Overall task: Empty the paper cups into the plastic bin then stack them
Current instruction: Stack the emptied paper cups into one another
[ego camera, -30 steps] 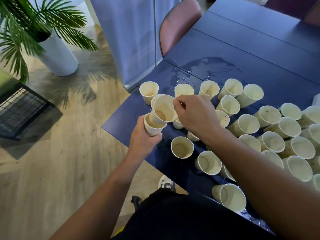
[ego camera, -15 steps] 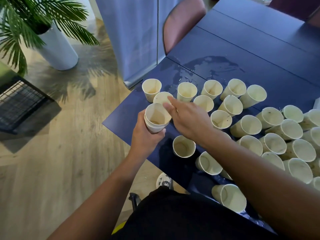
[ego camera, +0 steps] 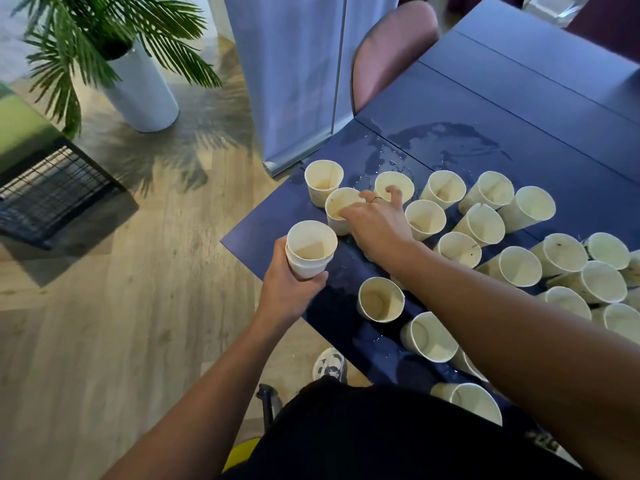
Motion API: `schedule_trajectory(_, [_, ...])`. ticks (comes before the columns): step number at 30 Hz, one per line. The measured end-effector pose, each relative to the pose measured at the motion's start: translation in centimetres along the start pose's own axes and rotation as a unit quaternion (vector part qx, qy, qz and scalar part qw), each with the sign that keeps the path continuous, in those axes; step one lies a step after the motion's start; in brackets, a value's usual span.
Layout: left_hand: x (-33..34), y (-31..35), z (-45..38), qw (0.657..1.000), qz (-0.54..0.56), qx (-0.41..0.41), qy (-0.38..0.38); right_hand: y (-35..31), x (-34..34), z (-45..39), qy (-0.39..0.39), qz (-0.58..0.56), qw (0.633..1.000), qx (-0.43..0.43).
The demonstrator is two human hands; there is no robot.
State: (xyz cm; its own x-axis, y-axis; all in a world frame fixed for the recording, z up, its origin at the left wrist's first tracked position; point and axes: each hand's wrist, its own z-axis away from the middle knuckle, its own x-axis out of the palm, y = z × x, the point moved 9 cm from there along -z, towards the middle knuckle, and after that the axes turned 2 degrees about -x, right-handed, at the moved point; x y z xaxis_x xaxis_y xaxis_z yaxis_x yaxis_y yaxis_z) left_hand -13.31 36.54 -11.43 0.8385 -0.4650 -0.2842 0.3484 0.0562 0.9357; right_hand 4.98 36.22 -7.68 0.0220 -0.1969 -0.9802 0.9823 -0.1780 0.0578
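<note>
My left hand [ego camera: 289, 289] grips a short stack of nested paper cups [ego camera: 310, 249] at the near left corner of the dark blue table [ego camera: 519, 109]. Just beyond it, my right hand [ego camera: 375, 221] reaches over a single cream paper cup [ego camera: 337, 211], with fingertips dipping inside its rim and the thumb side against its wall. Several more empty cream cups [ego camera: 485, 220] stand or lean across the table to the right. No plastic bin shows clearly in view.
Spilled water [ego camera: 443, 140] pools on the table behind the cups. A maroon chair [ego camera: 391, 53] stands at the far side. A potted palm [ego camera: 138, 88] and a black wire crate [ego camera: 48, 192] sit on the wooden floor to the left.
My right hand dropped a cup into the stack in my left hand, then moved away forward onto another cup on the table. The stack came down slightly toward the table corner.
</note>
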Motion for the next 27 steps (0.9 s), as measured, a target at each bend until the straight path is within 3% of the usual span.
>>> schedule_trajectory(7, [0.0, 0.0, 0.1, 1.0, -0.011, -0.006, -0.01, -0.4, -0.2, -0.1, 0.031, -0.001, 0.999, 0.016])
schedule_trajectory(11, [0.2, 0.0, 0.0, 1.0, -0.021, -0.006, -0.013, 0.0, -3.2, 1.5, 0.116, -0.086, 0.989, 0.027])
schedule_trajectory(15, [0.8, -0.1, 0.2, 0.999, -0.028, -0.014, -0.027, 2.0, -8.2, 4.2, 0.223, -0.21, 0.949, 0.072])
schedule_trajectory(18, [1.1, -0.1, 0.0, 0.999, -0.027, -0.023, -0.031, 2.7, -11.7, 6.1, 0.277, -0.253, 0.925, 0.058])
schedule_trajectory(23, [1.7, 0.1, -0.8, 0.998, -0.015, -0.04, -0.035, 1.7, -14.3, 8.3, 0.291, -0.268, 0.918, -0.003])
schedule_trajectory(27, [2.4, 0.6, -1.5, 0.999, -0.009, -0.036, -0.037, -0.4, -12.6, 7.9, 0.223, -0.224, 0.947, -0.05])
